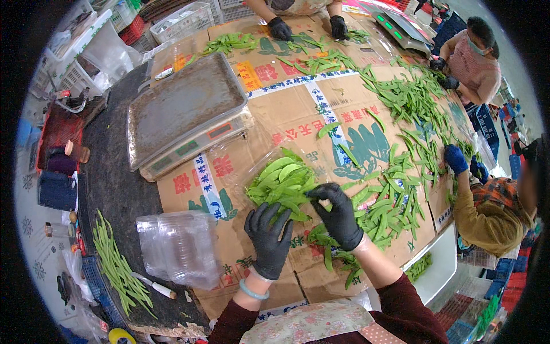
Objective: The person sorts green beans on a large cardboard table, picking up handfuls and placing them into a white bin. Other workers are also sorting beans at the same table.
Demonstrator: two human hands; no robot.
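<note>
A clear plastic tray heaped with green snow pea pods (281,178) lies on the printed cardboard in front of me. My left hand (270,238), in a black glove, rests with spread fingers on the near edge of the heap. At its right side is my right hand (337,215), also black-gloved, thumb and forefinger brought together; whether a pod is between them is hard to tell. Loose snow pea pods (386,210) spread to the right of it, and more lie beneath the wrist. A stack of clear plastic trays (178,247) stands left of my left hand.
A platform scale (189,107) stands at the upper left. Long green beans (118,266) and a knife (157,286) lie on the dark surface at left. Co-workers' gloved hands handle pods at the far and right sides, near another scale (401,32). A white box (442,258) adjoins the right edge.
</note>
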